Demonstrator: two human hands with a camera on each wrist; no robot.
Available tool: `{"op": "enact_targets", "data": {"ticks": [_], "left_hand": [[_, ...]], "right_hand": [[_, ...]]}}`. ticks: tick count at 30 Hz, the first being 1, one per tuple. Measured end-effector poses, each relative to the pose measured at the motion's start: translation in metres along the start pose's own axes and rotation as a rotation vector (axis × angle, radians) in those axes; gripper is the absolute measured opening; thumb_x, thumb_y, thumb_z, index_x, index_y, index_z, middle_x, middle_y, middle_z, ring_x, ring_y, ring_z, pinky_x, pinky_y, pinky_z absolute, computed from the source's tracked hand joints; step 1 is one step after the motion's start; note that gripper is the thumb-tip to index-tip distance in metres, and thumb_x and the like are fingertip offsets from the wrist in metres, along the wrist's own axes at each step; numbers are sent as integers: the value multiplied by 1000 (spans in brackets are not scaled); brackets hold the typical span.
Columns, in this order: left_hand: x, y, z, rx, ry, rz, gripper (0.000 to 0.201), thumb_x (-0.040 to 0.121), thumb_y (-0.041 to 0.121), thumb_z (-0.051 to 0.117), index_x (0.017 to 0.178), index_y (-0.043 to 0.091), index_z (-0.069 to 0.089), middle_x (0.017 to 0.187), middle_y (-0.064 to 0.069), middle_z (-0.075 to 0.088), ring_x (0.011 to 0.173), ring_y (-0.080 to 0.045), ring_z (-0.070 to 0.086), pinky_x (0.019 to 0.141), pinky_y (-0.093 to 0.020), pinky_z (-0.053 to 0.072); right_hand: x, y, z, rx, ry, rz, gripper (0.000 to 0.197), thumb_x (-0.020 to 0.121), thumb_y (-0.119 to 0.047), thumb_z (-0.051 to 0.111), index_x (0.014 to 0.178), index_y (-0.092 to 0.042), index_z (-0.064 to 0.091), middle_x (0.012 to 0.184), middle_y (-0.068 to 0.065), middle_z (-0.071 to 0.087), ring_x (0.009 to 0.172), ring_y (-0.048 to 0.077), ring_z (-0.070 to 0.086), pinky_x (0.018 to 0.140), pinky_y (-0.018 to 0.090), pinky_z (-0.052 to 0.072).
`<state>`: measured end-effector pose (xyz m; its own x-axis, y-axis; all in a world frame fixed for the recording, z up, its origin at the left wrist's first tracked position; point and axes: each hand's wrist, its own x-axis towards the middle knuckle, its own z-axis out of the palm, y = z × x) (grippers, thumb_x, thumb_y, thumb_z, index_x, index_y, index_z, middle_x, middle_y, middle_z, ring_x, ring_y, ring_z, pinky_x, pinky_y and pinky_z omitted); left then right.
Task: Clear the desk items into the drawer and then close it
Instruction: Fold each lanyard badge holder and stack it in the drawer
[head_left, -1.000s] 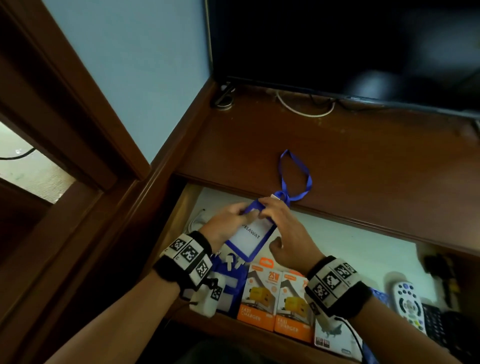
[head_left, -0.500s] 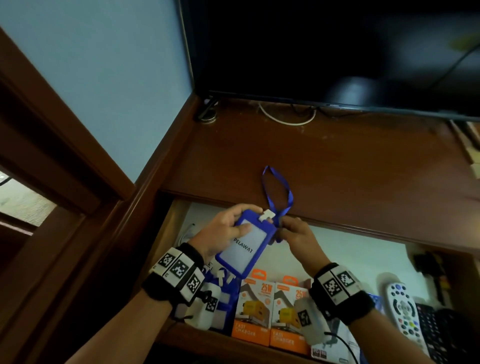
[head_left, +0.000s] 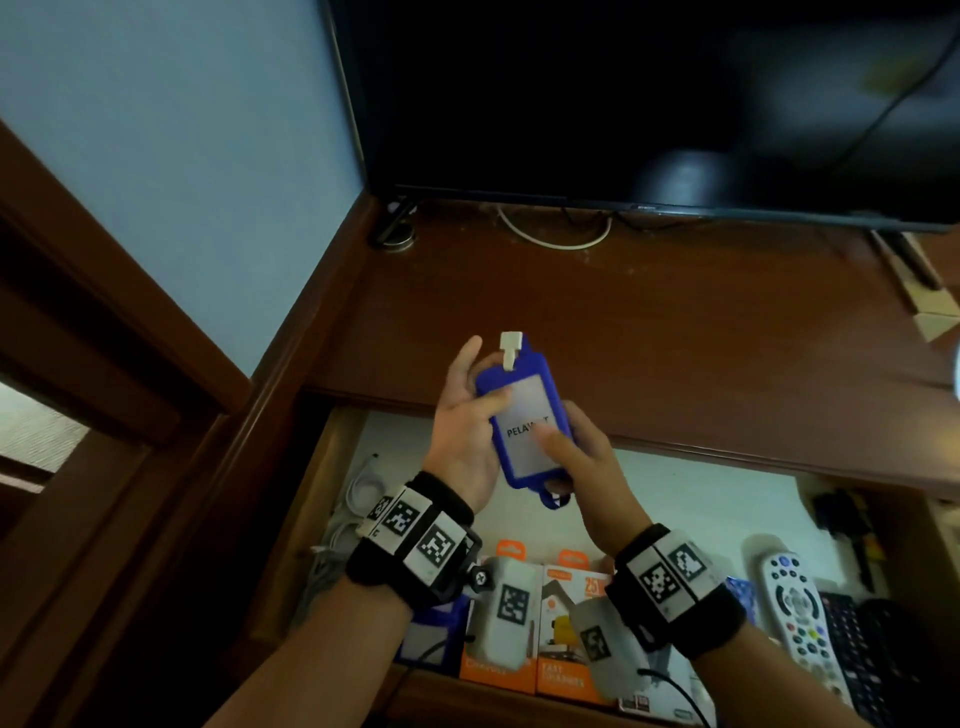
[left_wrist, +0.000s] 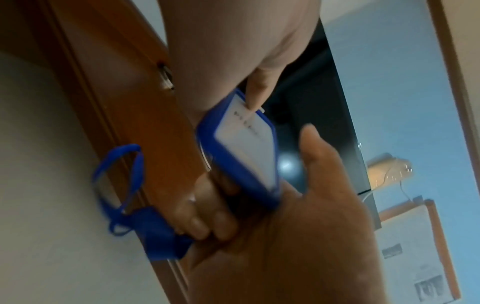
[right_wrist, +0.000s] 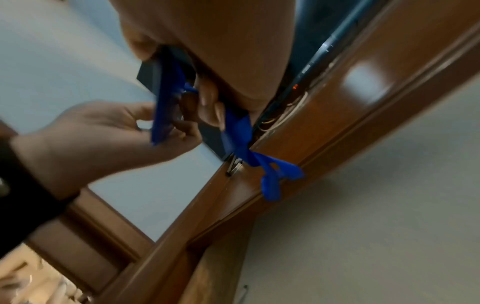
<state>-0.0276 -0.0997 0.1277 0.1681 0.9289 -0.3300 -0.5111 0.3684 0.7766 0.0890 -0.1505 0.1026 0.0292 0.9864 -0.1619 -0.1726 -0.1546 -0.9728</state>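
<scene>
At the near edge of the head view, toward six o'clock, I see the open drawer (head_left: 332, 467) with its pale floor, and along its front two orange charger boxes (head_left: 566, 644) side by side, partly covered by my wrist bands. A white remote (head_left: 797, 618) lies at four o'clock in the same drawer, with a black keyboard-like thing just beside it at the frame edge; white cables (head_left: 363, 488) are coiled at the drawer's left wall, around eight o'clock.

Above the drawer's back part, both hands share the blue badge holder (head_left: 524, 415), its white card reading PELAWAT as far as the thumb lets me read. My left hand (head_left: 462, 431) grips its left edge, thumb across the card face, fingers behind. My right hand (head_left: 582, 467) has its thumb pressed on the card's lower half and its fingers curled behind the holder; in the right wrist view those fingers also pinch the blue lanyard (right_wrist: 270, 166), which hangs below the hand in a bunched loop, though the blur makes the exact hold hard to judge. A white clip (head_left: 510, 347) stands at the holder's top end.

Further out, at twelve o'clock, the brown desk top (head_left: 675, 322) carries a dark television (head_left: 623, 104), with a white cord (head_left: 550, 239) looping at its foot.
</scene>
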Motion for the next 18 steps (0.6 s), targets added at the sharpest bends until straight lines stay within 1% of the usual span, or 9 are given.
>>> {"op": "enact_targets", "data": {"ticks": [3,4,6,8,10,12,13,15,18], "left_hand": [[1,1,-5,59,-27,34,68,87,-13,48,141,28,37,115,-3,60,108,-25,61,93,-45,52],[1,4,-8,122,-52,41,70,85,-15,49,140,28,38,110,-4,58,105,-23,61,92,-43,52],[2,16,-16,332,-129,54,72,82,-16,54,132,34,44,107,-5,51,99,-20,58,89,-40,53],[3,31,-24,620,-259,51,70,80,-12,61,126,39,48,112,-5,47,91,-16,58,82,-34,56],[4,44,-29,875,-408,30,66,79,-7,66,126,37,51,119,-2,47,82,-19,59,78,-37,58],[6,54,-30,1125,-543,39,55,79,-1,69,119,34,56,120,5,50,82,-26,60,79,-40,58],[6,59,-29,1251,-595,33,48,79,2,70,115,33,58,117,8,52,86,-23,61,81,-39,57],[5,64,-29,1437,-641,3,38,80,9,72,110,29,60,111,11,57,89,-12,60,86,-35,53],[5,65,-32,1489,-619,-39,30,79,16,74,106,24,64,111,11,61,93,-10,61,91,-40,51]], "right_hand": [[-3,-1,-2,-21,-1,-42,16,87,-19,58,102,-14,63,91,5,68,80,18,65,71,31,55],[-2,-2,-5,-45,3,-55,15,88,-19,58,99,-10,65,89,8,68,79,22,64,71,35,52],[-2,-5,-12,-112,-10,-56,24,87,-25,61,91,-2,64,82,13,65,74,27,61,67,38,48],[-2,-9,-19,-206,-62,-42,33,86,-27,60,87,5,63,77,19,63,69,28,59,63,37,46],[-2,-15,-23,-298,-139,-29,29,88,-21,59,85,7,63,76,21,63,66,27,60,59,32,46],[-2,-20,-23,-378,-209,9,20,91,-16,58,80,-1,64,75,17,64,64,24,61,55,26,47],[-2,-21,-22,-405,-234,30,18,91,-16,59,79,-6,65,74,15,65,64,23,61,55,24,48],[-1,-21,-21,-416,-259,68,17,90,-16,60,77,-6,65,73,15,65,63,22,62,55,25,47],[-2,-19,-19,-365,-273,100,21,89,-14,62,82,6,64,78,22,66,64,24,63,55,26,48]]}}
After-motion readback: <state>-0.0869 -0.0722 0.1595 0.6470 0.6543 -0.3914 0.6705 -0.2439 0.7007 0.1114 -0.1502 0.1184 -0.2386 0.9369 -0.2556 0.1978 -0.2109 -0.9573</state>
